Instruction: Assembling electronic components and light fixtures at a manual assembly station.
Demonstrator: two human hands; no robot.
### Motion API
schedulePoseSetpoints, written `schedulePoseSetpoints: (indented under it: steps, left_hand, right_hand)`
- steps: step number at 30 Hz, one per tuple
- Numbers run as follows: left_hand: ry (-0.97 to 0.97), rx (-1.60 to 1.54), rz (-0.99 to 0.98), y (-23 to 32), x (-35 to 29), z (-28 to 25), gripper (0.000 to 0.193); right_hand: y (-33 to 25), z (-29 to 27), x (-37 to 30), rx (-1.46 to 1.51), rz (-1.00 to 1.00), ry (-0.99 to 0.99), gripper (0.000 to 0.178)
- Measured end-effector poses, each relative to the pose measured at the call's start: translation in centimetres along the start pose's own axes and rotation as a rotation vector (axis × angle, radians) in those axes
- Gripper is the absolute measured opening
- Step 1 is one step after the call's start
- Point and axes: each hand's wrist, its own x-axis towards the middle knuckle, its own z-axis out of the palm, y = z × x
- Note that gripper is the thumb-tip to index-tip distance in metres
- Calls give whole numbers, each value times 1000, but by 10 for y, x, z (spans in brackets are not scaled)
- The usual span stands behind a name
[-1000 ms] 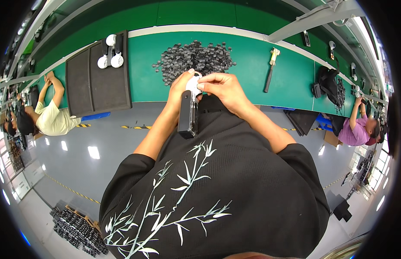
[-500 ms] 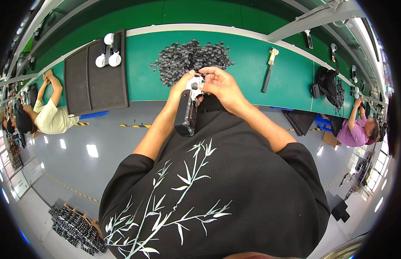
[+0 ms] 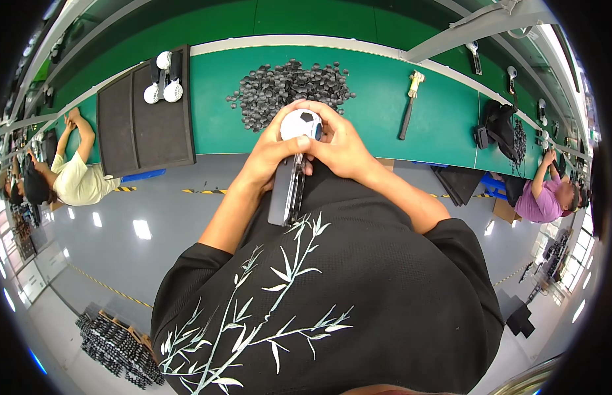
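Observation:
Both hands are wrapped round a handheld device (image 3: 284, 194) with a long black and grey rectangular handle. Its round white head (image 3: 295, 125) carries a black pentagon patch, like a football. My left hand (image 3: 266, 158) cups the left side of the head, thumb lying across its lower edge. From the other side my right hand (image 3: 343, 150) grips it, fingers curled over the top and thumb meeting the left thumb. The handle points down toward my shirt. Just beyond my fingertips a heap of small black pieces (image 3: 289, 85) is spread on the green table (image 3: 375, 108).
A hammer (image 3: 410, 108) with a black grip lies to the right. At left, a dark tray (image 3: 145, 131) bears several white-headed devices (image 3: 173, 91). A black bag (image 3: 500, 128) sits farther right. People work at both sides, one in a pale shirt (image 3: 89, 181), another in purple (image 3: 541, 201).
The device has turned so its rounded head faces up and its handle hangs straighter down. My right hand has gone from pressing with fingertips to wrapping the head alongside my left.

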Motion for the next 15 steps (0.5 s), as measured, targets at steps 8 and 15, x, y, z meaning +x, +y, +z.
schedulePoseSetpoints:
  steps: [8,15]
  left_hand:
    - [-137,109,151,11,-2,11,65]
    - [126,-362,143,-2,25,-19,43]
  right_hand:
    - [-12,3,-9,-161,-227,78,55]
    - [7,-10,7,-232,-204,79,60]
